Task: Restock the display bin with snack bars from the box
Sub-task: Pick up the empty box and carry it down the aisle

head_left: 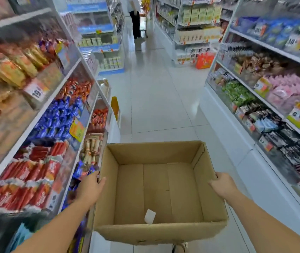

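While held, box [161, 190] empty.

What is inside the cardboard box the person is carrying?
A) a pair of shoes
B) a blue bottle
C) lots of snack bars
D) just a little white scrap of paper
D: the box, gripped by the left hand and right hand, holds only a white paper scrap on its bare bottom.
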